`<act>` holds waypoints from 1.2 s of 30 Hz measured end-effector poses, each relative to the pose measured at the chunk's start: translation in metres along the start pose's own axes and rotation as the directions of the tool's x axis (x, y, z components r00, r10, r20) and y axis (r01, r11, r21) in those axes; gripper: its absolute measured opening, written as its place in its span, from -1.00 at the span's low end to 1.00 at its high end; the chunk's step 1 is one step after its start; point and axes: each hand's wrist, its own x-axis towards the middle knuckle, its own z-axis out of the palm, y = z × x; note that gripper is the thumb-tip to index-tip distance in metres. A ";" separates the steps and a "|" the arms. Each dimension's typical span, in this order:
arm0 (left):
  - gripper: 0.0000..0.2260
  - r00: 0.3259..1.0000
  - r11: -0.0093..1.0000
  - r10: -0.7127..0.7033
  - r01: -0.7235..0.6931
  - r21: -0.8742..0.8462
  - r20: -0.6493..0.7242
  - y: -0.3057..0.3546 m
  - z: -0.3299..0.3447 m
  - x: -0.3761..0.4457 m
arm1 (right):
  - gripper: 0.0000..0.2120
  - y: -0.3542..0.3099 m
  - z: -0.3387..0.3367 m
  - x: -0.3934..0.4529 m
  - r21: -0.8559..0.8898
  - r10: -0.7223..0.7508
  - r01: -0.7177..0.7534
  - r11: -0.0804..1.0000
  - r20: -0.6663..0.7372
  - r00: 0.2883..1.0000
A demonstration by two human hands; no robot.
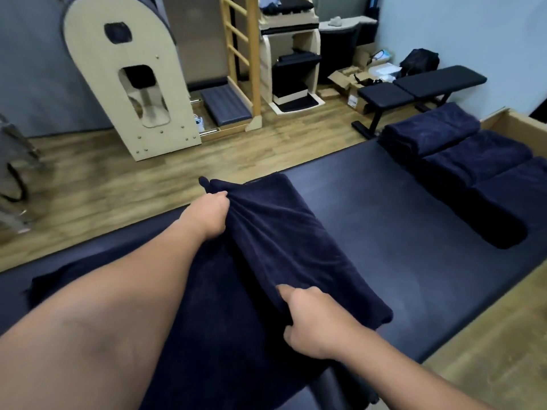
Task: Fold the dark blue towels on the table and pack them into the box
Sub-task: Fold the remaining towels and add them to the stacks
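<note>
A: Head view. What did the dark padded table (384, 226) carry?

B: A dark blue towel (281, 247) of soft, matte terry, partly folded into a long band. Its long axis ran from the table's far edge toward the near edge, slanting right as it came nearer. The table's own surface was smooth and faintly glossy, with a rounded near corner.

A: How were the hands placed?

B: The left hand (211, 213) gripped the band's far end, near the table's far edge, fingers curled into the bunched cloth. The right hand (310, 324) pinched the near end, thumb on top, fingers tucked under the fold. More of the towel lay spread flat under the left forearm, reaching toward the table's left end.

A: And the finished work?

B: Three folded towels (461, 161), thick rectangular pads, lay in a row touching one another at the table's right end, the farthest at the far right corner. The cardboard box (515, 119), with plain brown walls, stood just beyond that corner.

A: Open room?

B: A broad bare strip of table surface separated the held towel from the folded row. A wood-grain floor (118, 179) lay past the table's far edge.
</note>
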 end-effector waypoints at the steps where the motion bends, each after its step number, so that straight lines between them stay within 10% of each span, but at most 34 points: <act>1: -0.73 1.000 1.000 -0.011 0.011 0.002 0.002 -0.012 0.003 -0.011 | -0.66 -0.012 0.008 -0.001 -0.003 -0.010 0.010 1.000 0.013 1.000; 22: -0.53 0.921 0.909 -0.384 0.389 -0.147 0.067 -0.229 0.039 -0.268 | -0.72 -0.258 0.172 -0.009 0.066 -0.340 0.341 0.938 0.381 0.860; 27: -0.72 0.870 0.871 -0.462 0.482 -0.096 0.175 -0.244 0.056 -0.309 | -0.36 -0.276 0.196 -0.009 0.084 -0.375 0.396 0.915 0.539 0.754; 32: -0.54 0.953 0.947 -0.301 0.301 -0.116 0.014 -0.187 0.078 -0.318 | -0.64 -0.235 0.193 0.028 -0.168 -0.553 0.602 0.780 0.263 0.790; 36: -0.13 0.843 0.871 -0.432 0.482 -0.095 0.321 -0.141 0.109 -0.314 | -0.48 -0.162 0.155 0.067 -0.517 -0.397 0.377 0.768 0.078 0.915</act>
